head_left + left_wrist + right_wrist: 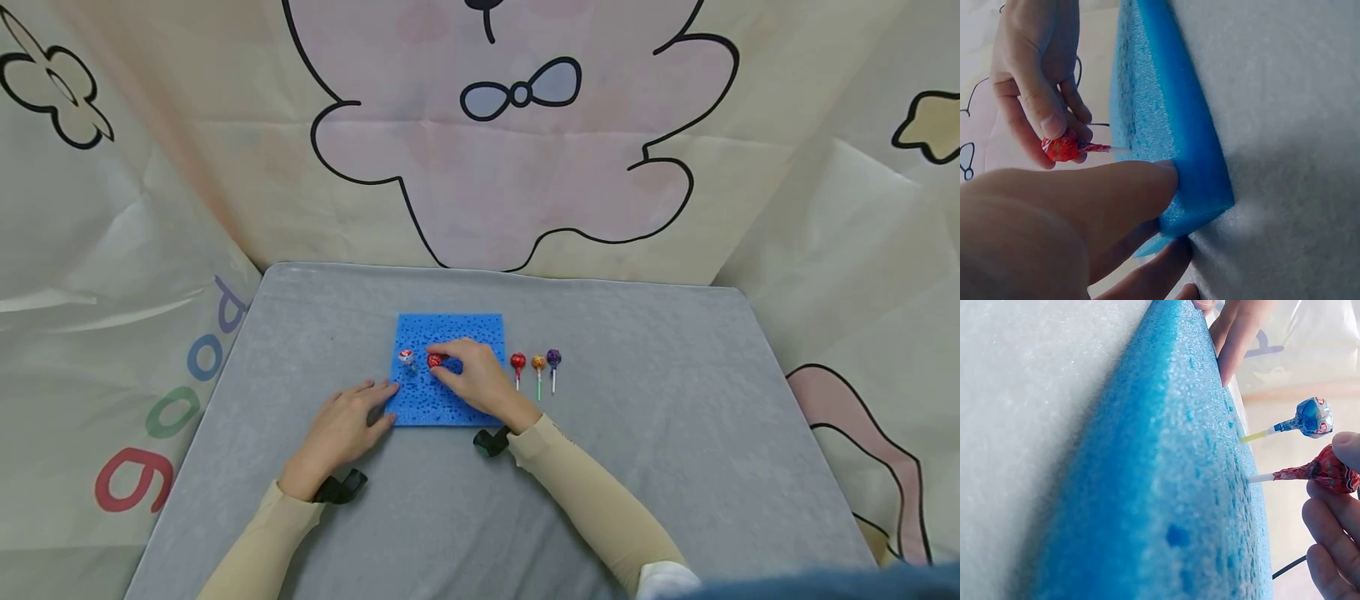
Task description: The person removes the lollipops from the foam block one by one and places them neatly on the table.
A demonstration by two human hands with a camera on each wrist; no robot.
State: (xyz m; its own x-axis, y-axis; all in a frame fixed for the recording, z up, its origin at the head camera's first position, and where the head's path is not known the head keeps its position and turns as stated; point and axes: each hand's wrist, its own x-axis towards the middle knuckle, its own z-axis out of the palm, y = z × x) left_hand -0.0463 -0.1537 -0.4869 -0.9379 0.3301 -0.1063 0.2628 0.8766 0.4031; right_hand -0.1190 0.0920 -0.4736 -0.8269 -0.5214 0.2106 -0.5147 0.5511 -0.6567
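Foam (pixel 427 410) holds blue lollipop (pixel 1315 419); right hand (pixel 477 375) pinches red lollipop (pixel 434 361) (left hand (pixel 347 427), unclenched, touching foam).

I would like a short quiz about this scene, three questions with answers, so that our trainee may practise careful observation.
1. Which hand is holding a red lollipop at the blue block?
2. True or false: the left hand is holding a lollipop too.
3. How many lollipops lie on the table, to the right of the block?

Key:
1. The right hand.
2. False; the left hand only touches the block.
3. Three: a red one, an orange one and a purple one.
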